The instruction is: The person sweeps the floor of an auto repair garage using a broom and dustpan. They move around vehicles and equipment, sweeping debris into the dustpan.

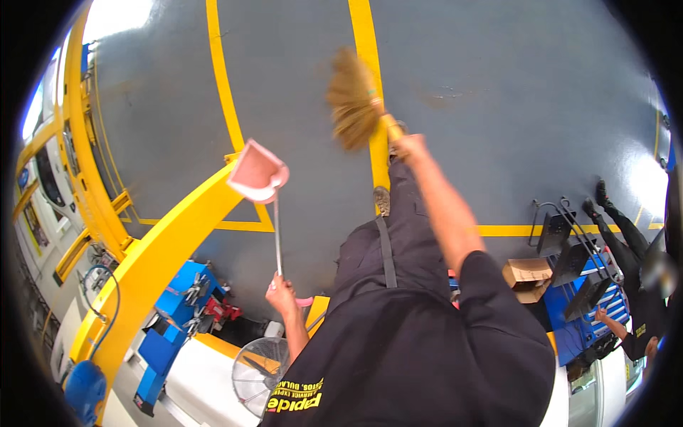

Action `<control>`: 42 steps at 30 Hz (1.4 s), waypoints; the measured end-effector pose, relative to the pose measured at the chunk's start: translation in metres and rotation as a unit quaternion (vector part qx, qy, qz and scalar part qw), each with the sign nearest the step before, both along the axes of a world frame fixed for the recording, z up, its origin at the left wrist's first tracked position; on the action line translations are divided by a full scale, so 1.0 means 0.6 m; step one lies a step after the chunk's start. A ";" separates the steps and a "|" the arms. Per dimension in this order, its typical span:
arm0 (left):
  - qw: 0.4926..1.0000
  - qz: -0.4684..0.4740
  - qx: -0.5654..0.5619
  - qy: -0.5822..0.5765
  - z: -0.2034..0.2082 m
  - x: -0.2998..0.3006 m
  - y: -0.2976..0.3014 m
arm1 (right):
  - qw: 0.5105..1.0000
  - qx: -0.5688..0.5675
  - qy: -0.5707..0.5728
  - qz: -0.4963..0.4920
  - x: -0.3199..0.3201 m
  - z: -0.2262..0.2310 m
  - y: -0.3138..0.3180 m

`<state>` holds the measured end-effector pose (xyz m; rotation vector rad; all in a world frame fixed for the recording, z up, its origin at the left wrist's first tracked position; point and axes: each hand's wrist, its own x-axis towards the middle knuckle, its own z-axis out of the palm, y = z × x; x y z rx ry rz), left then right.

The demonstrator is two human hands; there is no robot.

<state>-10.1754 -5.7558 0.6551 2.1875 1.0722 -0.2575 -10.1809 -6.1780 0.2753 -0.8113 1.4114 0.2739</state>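
My right hand [409, 147] is wrapped round the yellow handle of a soft straw broom [356, 99], its tan bristles fanned out over the grey floor and a yellow floor line. In my left hand [280, 292] is the thin metal handle of a long-handled pink dustpan [257, 171]. The pan points away from me, at the left of the broom and apart from it. Whether anything lies in the pan I cannot tell. Some small light bits [448, 92] lie on the floor to the right of the broom.
A yellow lift post [167, 235] rises at my left, beside blue tool stands [185, 288] and a round fan [255, 373]. Rightward stand an open cardboard box [526, 276], a blue tool cabinet [605, 306] and another person [644, 313] in dark clothes.
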 end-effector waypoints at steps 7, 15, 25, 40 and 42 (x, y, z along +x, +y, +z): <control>0.991 -0.086 -0.082 0.057 -0.047 0.122 -0.170 | 0.991 -0.082 0.096 0.035 -0.093 0.074 -0.382; 0.963 -0.227 -0.131 0.067 -0.055 0.250 -0.298 | 0.986 -0.166 0.016 -0.007 -0.223 0.268 -0.305; 0.906 -0.410 -0.090 0.063 -0.155 0.447 -0.482 | 0.939 0.069 0.090 -0.324 -0.542 0.577 0.243; 0.871 -0.438 -0.069 0.212 -0.165 0.744 -0.740 | 0.662 0.185 -0.222 -0.691 0.031 0.038 -0.329; 0.867 -0.441 -0.070 0.222 -0.166 0.751 -0.756 | 0.638 0.174 -0.286 -0.693 0.090 0.015 -0.454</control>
